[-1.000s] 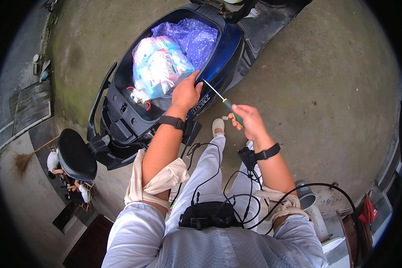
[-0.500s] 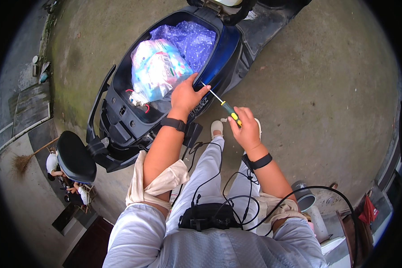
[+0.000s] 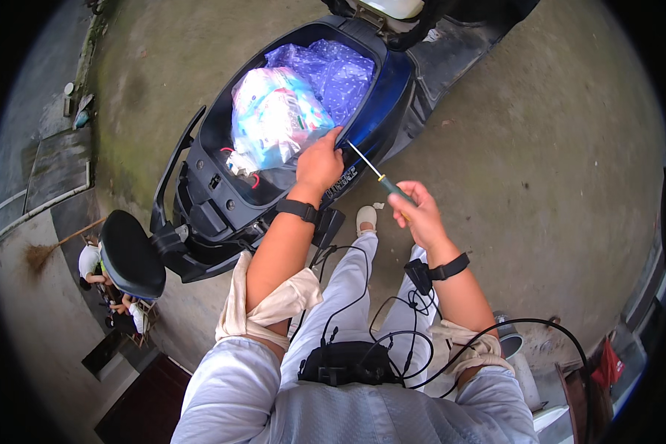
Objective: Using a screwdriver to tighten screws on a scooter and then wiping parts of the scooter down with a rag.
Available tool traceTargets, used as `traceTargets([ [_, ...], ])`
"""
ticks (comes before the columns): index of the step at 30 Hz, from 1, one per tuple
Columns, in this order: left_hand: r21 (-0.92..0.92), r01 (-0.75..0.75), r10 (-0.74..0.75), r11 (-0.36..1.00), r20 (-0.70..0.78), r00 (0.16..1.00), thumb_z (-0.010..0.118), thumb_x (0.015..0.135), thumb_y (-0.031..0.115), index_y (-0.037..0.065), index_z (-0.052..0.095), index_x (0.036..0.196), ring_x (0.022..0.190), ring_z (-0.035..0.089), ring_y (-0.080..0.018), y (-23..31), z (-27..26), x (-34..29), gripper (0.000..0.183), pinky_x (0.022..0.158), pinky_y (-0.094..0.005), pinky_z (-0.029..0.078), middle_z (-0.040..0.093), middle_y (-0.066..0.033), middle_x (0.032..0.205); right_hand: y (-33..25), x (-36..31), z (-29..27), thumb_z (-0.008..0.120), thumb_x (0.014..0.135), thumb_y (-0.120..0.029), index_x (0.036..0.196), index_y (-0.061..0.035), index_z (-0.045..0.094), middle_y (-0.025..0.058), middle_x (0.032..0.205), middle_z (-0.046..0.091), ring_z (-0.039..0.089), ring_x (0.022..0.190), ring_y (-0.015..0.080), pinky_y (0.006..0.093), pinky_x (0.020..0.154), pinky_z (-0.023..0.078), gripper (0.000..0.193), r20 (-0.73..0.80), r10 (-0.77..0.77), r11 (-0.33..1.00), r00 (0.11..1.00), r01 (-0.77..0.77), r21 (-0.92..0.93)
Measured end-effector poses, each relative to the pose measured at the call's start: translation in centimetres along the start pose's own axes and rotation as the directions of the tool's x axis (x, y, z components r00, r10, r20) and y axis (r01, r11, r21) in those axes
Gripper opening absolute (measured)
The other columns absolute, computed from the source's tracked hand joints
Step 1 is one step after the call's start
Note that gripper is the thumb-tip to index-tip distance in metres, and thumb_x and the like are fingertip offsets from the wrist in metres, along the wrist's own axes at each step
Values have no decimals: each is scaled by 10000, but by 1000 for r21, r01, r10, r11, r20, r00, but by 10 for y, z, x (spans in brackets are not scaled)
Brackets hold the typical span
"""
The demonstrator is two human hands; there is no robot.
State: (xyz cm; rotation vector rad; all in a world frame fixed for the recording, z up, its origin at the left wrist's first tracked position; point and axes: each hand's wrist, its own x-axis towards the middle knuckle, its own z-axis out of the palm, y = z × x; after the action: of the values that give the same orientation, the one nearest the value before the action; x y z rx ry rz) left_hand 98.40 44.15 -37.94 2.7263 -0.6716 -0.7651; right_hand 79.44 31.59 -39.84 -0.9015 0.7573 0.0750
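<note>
A blue scooter point(image 3: 392, 100) stands ahead of me with its seat raised and its under-seat storage bin point(image 3: 222, 118) exposed. My left hand point(image 3: 321, 164) grips the bin's near right rim, fingers closed over the edge and partly hidden. In my right hand point(image 3: 419, 212) is a screwdriver point(image 3: 398, 190) with a green and yellow handle, its fingers wrapped around the grip. The metal shaft slants up and left, its tip at the blue body panel just right of my left hand. Whether the tip touches a screw is too small to tell.
Inside the bin lie a clear bag of colourful packets point(image 3: 274, 118) and a purple dotted plastic sheet point(image 3: 333, 74). Black cables point(image 3: 414, 329) hang across my lap. A broom point(image 3: 44, 255) and a seated person point(image 3: 96, 266) are at the left; a grey bucket point(image 3: 508, 340) stands lower right.
The view has shifted, so the scooter sits slightly further right. My left thumb has drawn in from beside the screwdriver tip. My right hand has turned on the handle, covering more of it.
</note>
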Motion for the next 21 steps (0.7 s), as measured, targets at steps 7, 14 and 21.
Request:
traceTargets([
  [7, -4, 25, -25, 1000, -6, 1000, 541, 857, 161, 171, 483, 1290, 1009, 584, -340, 0, 0, 0, 437, 859, -429, 466, 606, -147, 1135, -2, -6, 9, 686, 769, -138, 1044, -19, 597, 121, 948, 599, 610, 790, 319, 355, 677, 501, 312, 204, -660, 186, 723, 420, -888],
  [14, -26, -9, 8, 1000, -22, 1000, 544, 855, 146, 170, 489, 1281, 1007, 581, -347, 2, 0, 0, 430, 851, -438, 462, 609, -158, 1115, 10, 8, -2, 682, 832, -181, 1023, 20, 639, 69, 800, 653, 584, 628, 135, 249, 544, 446, 280, -32, -367, 837, 930, 314, -448],
  [21, -3, -24, 24, 1000, -44, 999, 539, 860, 159, 170, 481, 1289, 1006, 580, -345, -5, 7, 3, 433, 858, -433, 458, 611, -157, 1103, -14, 14, -11, 694, 825, -158, 1045, -32, 642, 24, 773, 626, 488, 528, 61, 173, 450, 347, 260, 18, 178, 984, 984, -178, 8],
])
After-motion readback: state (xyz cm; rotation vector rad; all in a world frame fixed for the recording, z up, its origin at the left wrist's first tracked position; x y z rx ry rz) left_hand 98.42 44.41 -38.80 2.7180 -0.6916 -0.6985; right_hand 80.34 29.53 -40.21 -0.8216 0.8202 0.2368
